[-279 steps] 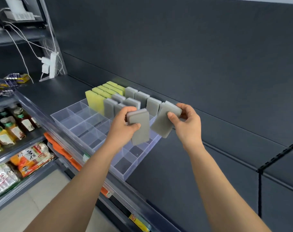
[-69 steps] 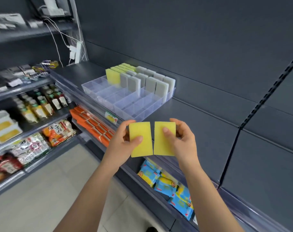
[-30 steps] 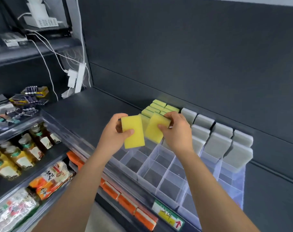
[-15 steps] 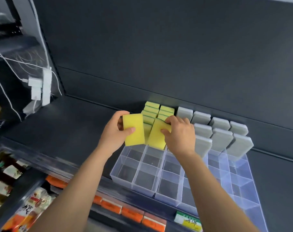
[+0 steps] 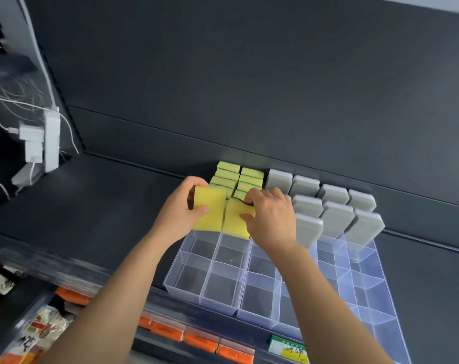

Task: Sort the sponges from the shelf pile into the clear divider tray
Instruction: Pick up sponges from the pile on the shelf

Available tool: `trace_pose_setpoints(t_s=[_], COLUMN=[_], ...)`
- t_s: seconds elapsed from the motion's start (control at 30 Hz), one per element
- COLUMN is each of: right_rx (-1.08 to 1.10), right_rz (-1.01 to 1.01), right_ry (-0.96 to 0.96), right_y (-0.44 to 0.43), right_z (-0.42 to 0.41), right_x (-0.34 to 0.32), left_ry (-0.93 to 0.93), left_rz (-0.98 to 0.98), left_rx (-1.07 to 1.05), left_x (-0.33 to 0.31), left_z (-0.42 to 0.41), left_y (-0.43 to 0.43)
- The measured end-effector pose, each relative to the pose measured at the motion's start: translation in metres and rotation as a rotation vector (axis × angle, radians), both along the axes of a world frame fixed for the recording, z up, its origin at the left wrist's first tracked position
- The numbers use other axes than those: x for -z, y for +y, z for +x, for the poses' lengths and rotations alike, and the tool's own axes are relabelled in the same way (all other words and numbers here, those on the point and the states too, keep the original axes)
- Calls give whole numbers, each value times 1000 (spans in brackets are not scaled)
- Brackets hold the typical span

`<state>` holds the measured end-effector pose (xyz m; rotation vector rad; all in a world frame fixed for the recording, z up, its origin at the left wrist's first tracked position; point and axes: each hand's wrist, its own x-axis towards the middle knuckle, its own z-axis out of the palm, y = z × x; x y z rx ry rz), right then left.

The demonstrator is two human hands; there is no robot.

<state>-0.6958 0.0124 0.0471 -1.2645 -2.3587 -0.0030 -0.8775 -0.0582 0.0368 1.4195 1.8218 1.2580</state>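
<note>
My left hand (image 5: 181, 214) pinches one yellow sponge (image 5: 210, 210) upright, my right hand (image 5: 271, 219) pinches another (image 5: 236, 219) beside it. Both stand long axis up over the tray (image 5: 204, 285), just ahead of the filled yellow rows (image 5: 239, 179). The free cells lie directly below, so I judge each hand goes straight down.

Both forearms are bare to the frame's lower edge, with no sleeves; the left hand (image 5: 179, 215) and right hand (image 5: 271, 219) wear nothing.
</note>
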Motion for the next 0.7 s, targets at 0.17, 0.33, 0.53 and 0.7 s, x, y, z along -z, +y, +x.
trace_pose_setpoints(t_s=[0.17, 0.33, 0.53, 0.7], right_rx=[-36, 23, 68, 70], right_rz=[-114, 15, 112, 120], right_ry=[-157, -181, -146, -128], right_y=[5, 0, 0, 0], right_z=[7, 0, -3, -2], right_x=[0, 16, 25, 26], left_ry=[113, 218, 298, 305], left_rz=[-8, -34, 7, -1], left_rx=[18, 40, 19, 38], left_x=[2, 2, 5, 9], left_z=[1, 1, 0, 0], left_y=[5, 9, 7, 7])
